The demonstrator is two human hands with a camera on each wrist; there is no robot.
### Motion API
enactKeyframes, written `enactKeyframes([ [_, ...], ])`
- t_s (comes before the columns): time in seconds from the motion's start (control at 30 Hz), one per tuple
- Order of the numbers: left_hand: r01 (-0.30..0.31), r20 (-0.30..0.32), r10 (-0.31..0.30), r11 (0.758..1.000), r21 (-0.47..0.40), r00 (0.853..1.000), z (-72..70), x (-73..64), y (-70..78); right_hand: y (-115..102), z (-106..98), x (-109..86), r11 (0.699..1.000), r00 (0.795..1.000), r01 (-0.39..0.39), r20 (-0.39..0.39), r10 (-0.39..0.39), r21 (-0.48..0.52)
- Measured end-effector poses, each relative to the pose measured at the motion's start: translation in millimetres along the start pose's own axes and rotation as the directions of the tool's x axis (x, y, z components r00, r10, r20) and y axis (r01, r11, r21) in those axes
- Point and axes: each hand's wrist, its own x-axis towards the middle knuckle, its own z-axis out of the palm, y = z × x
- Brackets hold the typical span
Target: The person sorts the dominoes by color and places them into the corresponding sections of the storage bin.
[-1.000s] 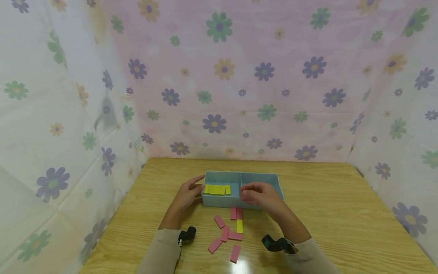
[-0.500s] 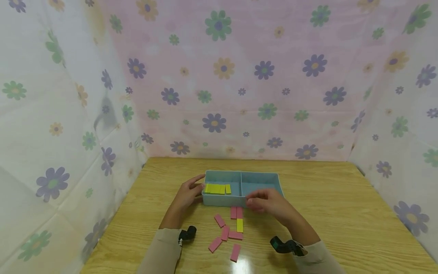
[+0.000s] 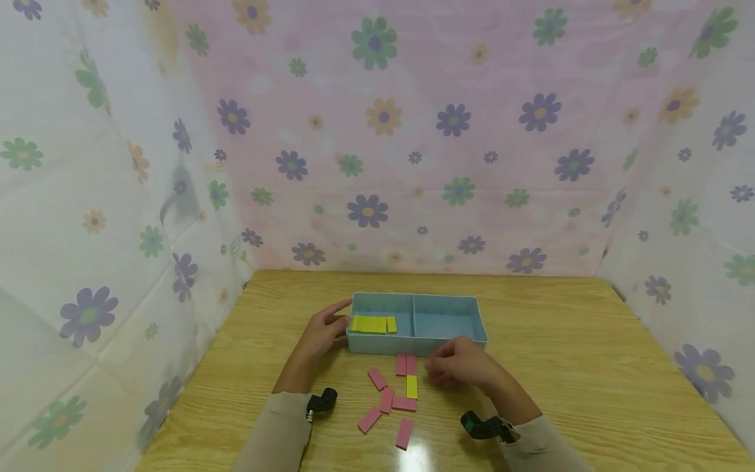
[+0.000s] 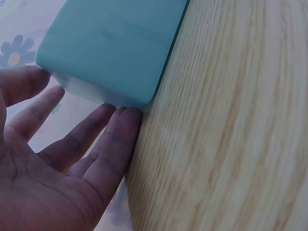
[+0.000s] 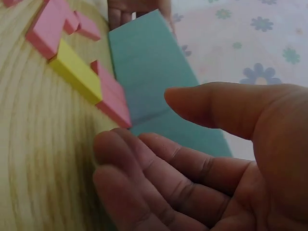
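A pale blue two-part box (image 3: pixel 386 345) stands on the table. Several yellow blocks (image 3: pixel 368 324) lie in a row in its left compartment. My left hand (image 3: pixel 320 334) touches the box's left end with its fingertips, seen close in the left wrist view. In front of the box, my right hand (image 3: pixel 460 362) hovers low with nothing in it, thumb and fingers apart in the right wrist view. Left of it lies a yellow block (image 3: pixel 411 387) among several pink blocks (image 3: pixel 404 404), one pair of which (image 5: pixel 111 96) sits right by the box's front wall.
The wooden table (image 3: pixel 590 367) carries the box and the loose blocks. Flowered cloth (image 3: pixel 413 131) hangs at the back and both sides. Dark wrist cameras (image 3: pixel 321 400) are strapped to both forearms.
My right hand has come out of the box's right half, over the front wall, and down toward the table beside the loose blocks. The left hand stays at the box's end.
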Motion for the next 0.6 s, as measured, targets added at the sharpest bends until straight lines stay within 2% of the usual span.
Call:
enactKeyframes([
  [0.3,0.001,-0.015,-0.001,1.000,0.008,1.000,-0.4,2.7,-2.4,6,10,3.2,0.997,0.998,-0.044,-0.046,0.041,-0.063],
  [0.47,0.018,-0.026,-0.017,0.999,0.034,1.000,-0.4,3.4,-1.9,2,16,1.2,0.995,0.997,0.003,-0.074,-0.011,-0.100],
  [0.6,0.018,-0.023,-0.018,1.000,0.020,1.000,0.1,2.4,-0.8,0,22,2.4,0.988,0.994,0.033,-0.099,-0.049,-0.154],
])
